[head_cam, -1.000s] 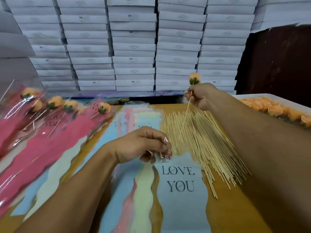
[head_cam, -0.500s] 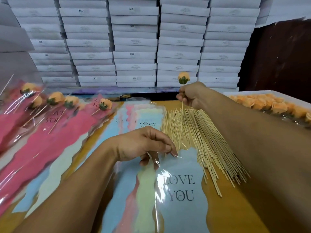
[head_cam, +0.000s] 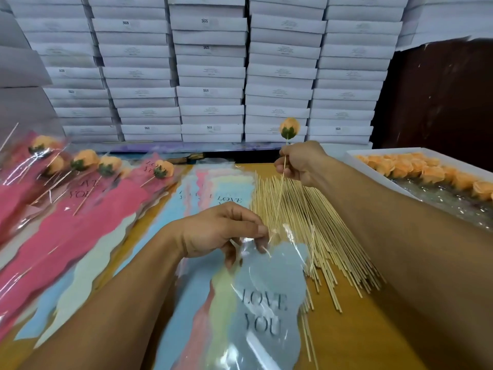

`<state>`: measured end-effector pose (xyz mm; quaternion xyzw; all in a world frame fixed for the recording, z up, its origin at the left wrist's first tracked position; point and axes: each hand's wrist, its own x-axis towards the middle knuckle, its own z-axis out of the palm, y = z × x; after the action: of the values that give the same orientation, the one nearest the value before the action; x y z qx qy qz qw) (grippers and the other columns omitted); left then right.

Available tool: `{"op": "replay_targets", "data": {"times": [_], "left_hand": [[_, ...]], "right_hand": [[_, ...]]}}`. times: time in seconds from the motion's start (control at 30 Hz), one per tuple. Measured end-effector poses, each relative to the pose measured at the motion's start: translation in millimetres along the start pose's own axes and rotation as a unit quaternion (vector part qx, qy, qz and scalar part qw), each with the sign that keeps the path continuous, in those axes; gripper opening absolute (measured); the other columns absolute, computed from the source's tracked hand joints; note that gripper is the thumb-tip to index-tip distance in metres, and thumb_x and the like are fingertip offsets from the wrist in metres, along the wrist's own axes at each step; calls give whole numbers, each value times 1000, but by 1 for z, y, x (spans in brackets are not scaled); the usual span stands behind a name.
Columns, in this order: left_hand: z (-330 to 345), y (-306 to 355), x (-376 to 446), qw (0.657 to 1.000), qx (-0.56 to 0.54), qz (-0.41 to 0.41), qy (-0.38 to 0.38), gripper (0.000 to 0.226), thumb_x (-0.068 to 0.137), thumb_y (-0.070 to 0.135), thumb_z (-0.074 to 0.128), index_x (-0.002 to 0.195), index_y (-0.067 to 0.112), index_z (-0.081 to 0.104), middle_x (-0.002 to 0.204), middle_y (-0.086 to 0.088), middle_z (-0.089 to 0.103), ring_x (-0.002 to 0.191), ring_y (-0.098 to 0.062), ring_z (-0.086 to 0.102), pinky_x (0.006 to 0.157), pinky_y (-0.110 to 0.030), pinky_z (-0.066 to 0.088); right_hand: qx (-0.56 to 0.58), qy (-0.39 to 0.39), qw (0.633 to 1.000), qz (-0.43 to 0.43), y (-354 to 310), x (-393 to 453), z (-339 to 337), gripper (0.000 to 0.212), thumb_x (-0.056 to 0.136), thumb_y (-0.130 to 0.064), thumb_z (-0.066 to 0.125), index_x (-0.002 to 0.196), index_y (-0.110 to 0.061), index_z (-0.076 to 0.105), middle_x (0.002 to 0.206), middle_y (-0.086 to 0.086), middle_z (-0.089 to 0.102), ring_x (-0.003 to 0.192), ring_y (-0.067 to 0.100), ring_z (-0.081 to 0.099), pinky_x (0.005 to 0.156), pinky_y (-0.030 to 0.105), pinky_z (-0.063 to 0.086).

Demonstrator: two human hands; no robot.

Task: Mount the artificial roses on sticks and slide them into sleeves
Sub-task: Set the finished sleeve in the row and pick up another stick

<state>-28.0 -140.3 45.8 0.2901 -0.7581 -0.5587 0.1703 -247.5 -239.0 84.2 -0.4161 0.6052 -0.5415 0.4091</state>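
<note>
Head view: stacked white boxes (head_cam: 210, 73) fill the background behind the wooden table (head_cam: 354, 340). Finished pink sleeves with roses (head_cam: 80, 193) lie fanned at the left. A loose pile of bamboo sticks (head_cam: 314, 231) lies at centre-right, partly under the right forearm. The white tray (head_cam: 354, 158) at the right holds rows of orange rose heads (head_cam: 426, 172).

The right hand (head_cam: 298, 164) pinches the stick (head_cam: 280, 193) of a mounted orange rose (head_cam: 289, 127); the stick runs near vertical, rose uppermost, lower tip at the sleeve mouth. The left hand (head_cam: 221, 231) pinches the upper edge of the clear "LOVE YOU" sleeve (head_cam: 266, 303), raised off the pastel sleeve stack (head_cam: 192, 295), long axis toward the camera
</note>
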Motion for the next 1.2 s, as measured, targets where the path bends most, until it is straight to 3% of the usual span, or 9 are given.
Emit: {"op": "replay_targets", "data": {"times": [0.07, 0.23, 0.47, 0.57, 0.7, 0.9, 1.0, 1.07, 1.2], "left_hand": [[-1, -1, 1, 1000, 19, 16, 17, 26, 94, 24, 61, 90, 2, 74, 89, -14, 68, 72, -18, 59, 66, -35, 49], [1, 0, 4, 996, 8, 24, 84, 26, 87, 31, 65, 79, 7, 72, 75, -2, 69, 53, -8, 58, 45, -21, 49], [-4, -4, 11, 961, -1, 50, 273, 31, 94, 27, 64, 72, 9, 74, 77, -4, 72, 51, -9, 54, 45, -25, 46], [-3, -3, 12, 949, -2, 75, 306, 32, 99, 23, 59, 71, 13, 73, 78, 3, 74, 54, -5, 57, 45, -22, 46], [0, 2, 10, 947, -33, 110, 300, 36, 100, 27, 57, 68, 25, 72, 81, 2, 72, 58, -3, 57, 48, -18, 43], [6, 7, 9, 955, -139, 118, 235, 29, 88, 39, 60, 66, 22, 70, 109, -10, 72, 74, -14, 60, 52, -15, 45], [7, 8, 8, 955, -172, 127, 206, 27, 88, 34, 59, 70, 20, 73, 119, -16, 68, 82, -15, 61, 71, -22, 52], [8, 9, 8, 955, -191, 129, 189, 26, 89, 31, 59, 71, 19, 74, 114, -13, 70, 80, -14, 62, 72, -23, 53], [13, 10, 8, 961, -178, 114, 176, 24, 88, 34, 62, 73, 21, 76, 103, -15, 68, 78, -11, 64, 61, -19, 49]], "right_hand": [[2, 3, 1000, -1, -1, -2, -2, 15, 101, -6, 51, 112, 1, 59, 71, 15, 68, 45, 15, 57, 38, 21, 45], [1, -41, 999, 1, -4, -22, 1, 15, 102, -9, 52, 110, 2, 59, 72, 15, 68, 42, 14, 60, 38, 20, 46], [3, -184, 982, 40, -3, -67, 0, 18, 101, -22, 57, 93, -11, 68, 82, 6, 78, 67, 16, 67, 53, 23, 47], [-85, -247, 965, -9, 4, -83, -7, 21, 94, -31, 63, 89, -18, 79, 94, -3, 78, 86, 14, 58, 78, 34, 39], [-85, -274, 950, -124, 16, -99, -19, 24, 98, -32, 58, 97, -26, 81, 95, -9, 77, 79, 0, 61, 66, 24, 41], [-105, -124, 946, -279, 27, -103, -17, 42, 101, -39, 56, 76, -14, 79, 78, -4, 76, 67, 3, 64, 60, 20, 46], [-52, -105, 966, -229, 30, -100, -18, 36, 89, -31, 76, 59, -13, 68, 75, 11, 71, 63, 15, 55, 54, 26, 43], [11, -131, 983, -127, 29, -101, -17, 23, 76, -29, 86, 73, -18, 66, 87, 13, 72, 73, 16, 59, 62, 30, 46], [158, -215, 962, -60, 29, -98, -21, 86, 66, -10, 84, 137, -30, 40, 121, 17, 69, 92, 32, 73, 79, 38, 60]]}}
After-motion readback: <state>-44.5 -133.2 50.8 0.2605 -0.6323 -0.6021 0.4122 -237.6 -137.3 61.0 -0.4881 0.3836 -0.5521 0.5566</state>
